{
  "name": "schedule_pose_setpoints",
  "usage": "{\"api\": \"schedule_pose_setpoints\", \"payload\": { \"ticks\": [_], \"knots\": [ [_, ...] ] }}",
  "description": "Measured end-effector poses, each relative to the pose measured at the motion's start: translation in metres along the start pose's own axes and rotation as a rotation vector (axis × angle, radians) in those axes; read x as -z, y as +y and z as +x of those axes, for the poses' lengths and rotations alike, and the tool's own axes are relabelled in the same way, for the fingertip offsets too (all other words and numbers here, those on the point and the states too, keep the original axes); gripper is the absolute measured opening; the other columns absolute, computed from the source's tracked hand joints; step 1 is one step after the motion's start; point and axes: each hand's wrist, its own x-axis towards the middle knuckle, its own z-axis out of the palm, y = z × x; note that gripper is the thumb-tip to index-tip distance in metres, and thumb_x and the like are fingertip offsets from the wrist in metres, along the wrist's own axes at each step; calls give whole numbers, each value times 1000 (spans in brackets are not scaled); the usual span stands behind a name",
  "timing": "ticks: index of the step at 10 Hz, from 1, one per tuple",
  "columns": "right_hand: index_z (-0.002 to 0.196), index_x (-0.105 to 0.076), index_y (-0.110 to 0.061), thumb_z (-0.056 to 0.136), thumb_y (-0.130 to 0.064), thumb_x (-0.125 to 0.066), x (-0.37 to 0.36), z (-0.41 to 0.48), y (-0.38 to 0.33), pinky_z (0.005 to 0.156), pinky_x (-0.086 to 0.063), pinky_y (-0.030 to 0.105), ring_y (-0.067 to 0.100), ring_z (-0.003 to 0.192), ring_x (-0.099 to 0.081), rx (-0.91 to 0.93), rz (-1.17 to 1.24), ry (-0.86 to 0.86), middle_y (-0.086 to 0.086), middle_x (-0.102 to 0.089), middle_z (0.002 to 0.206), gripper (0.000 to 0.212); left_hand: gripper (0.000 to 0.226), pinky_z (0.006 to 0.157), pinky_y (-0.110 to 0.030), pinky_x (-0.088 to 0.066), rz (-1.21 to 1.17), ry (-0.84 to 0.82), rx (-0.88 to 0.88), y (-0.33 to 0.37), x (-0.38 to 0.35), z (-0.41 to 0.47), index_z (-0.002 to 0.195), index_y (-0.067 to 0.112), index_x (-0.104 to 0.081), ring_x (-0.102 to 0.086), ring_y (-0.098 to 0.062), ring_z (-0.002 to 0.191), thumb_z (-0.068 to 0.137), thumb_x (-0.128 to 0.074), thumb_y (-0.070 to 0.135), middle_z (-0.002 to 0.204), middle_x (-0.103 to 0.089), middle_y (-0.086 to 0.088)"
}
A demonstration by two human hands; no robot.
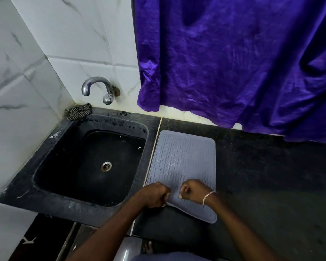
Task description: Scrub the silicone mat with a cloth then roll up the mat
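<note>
- The silicone mat (181, 162) lies flat on the dark desk (262, 176), just right of the sink (90, 166), its left edge running along the seam beside the basin.
- Both hands are down at the mat's near edge: the left hand (154, 194) is curled shut and looks to be pinching that edge, near the left corner.
- The right hand (193, 191), also closed into a fist, sits on the mat just beside the left, and seems to grip the same edge; the fingertips are tucked under, so the exact hold cannot be made out.
- Two hands close together on the near edge reads as the start of the roll, working from near to far.
- The checked cloth (78, 111) is bunched at the sink's far left corner, under the tap (98, 89), well apart from both hands, so the scrubbing appears finished.
- Into the sink: nothing in the basin but the drain (106, 166) and a few pale specks.
</note>
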Motion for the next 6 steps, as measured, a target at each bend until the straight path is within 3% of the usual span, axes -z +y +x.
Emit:
{"api": "schedule_pose_setpoints", "payload": {
  "ticks": [1, 3, 4, 6],
  "knots": [
    [87, -75, -14, 81, -24, -78, -11, -5, 9, 79, -56, 23, 7, 84, -70, -7, 31, 39, -3, -76, 89, 12, 13, 74, -30, -47, 12, -28, 9, -1, -4, 1, 80, 22, -58, -61, -19, 86, 80, -71, 19, 95, -62, 1],
    [88, -72, -20, 81, -28, -78, -11, -6, 13, 83, -57, 28, 2, 82, -67, -40, 64, 130, -6, -73, 88, 11, 18, 68, -24, -42, -37, -91, -37, 1, -7, -1, 74, 29, -52, -53, -9, 75, 84, -67, 24, 83, -58, 5],
    [94, -70, -21, 84, -33, -75, -5, -8, 9, 84, -55, 29, 6, 88, -64, -41, 65, 221, -8, -68, 95, 16, 8, 71, -26, -44, -66, -42, -26, 2, 2, 1, 81, 27, -59, -53, -9, 77, 87, -62, 32, 86, -59, 5],
    [128, -61, -22, 92, -47, -62, 8, -11, 6, 101, -48, 32, 12, 117, -56, 44, -1, 501, -6, -61, 127, 43, 23, 80, -29, -50, 61, 281, -81, -4, 26, 12, 106, 27, -59, -55, -7, 89, 97, -50, 46, 105, -53, 10]
  ]
}}
